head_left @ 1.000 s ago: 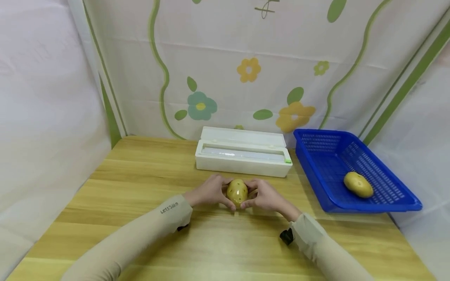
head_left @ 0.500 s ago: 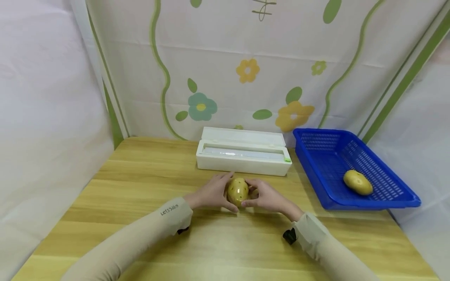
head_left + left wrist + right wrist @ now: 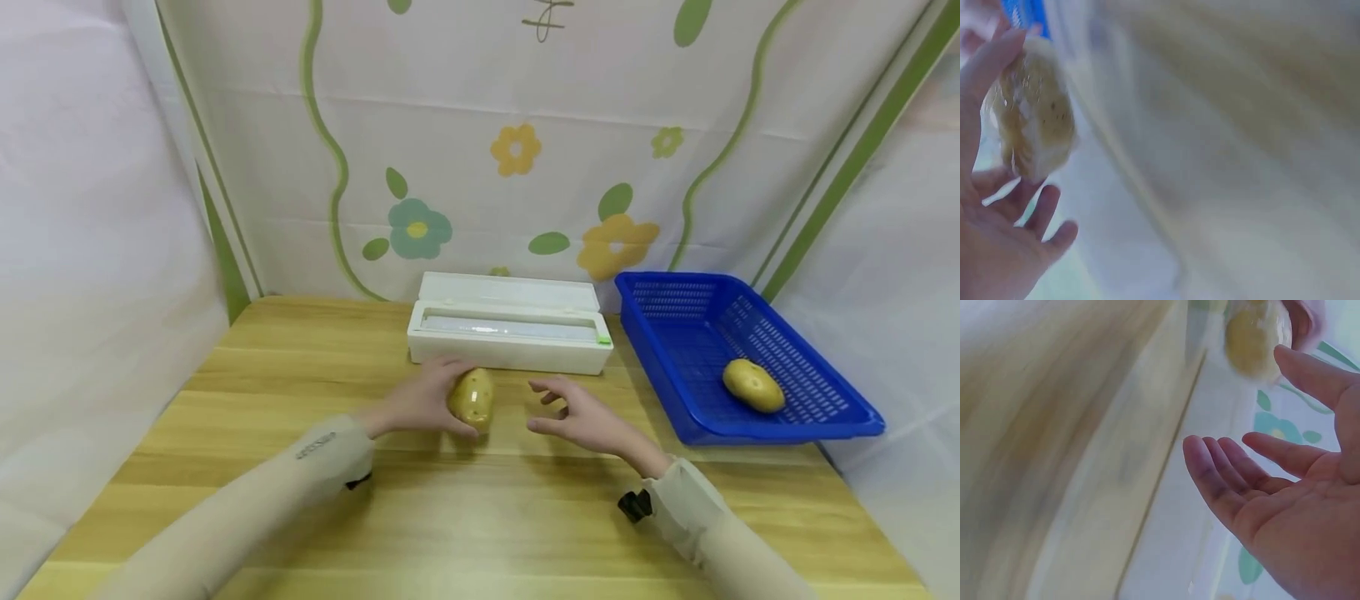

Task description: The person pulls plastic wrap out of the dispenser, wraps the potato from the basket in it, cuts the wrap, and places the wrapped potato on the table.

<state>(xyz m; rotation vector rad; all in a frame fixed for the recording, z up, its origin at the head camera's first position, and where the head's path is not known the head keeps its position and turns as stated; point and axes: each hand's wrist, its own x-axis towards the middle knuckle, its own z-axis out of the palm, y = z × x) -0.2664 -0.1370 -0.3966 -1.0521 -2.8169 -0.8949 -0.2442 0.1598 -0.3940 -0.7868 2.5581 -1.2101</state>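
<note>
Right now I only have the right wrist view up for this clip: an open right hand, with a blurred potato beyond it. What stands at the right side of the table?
Observer: A blue basket, seen in the head view.
Operator: Is there anything in it?
Observer: Yes, another potato lies inside, toward its near end.
Operator: And what is just beyond the potato in the left hand?
Observer: A white box, with its lid standing open at the back.
</note>
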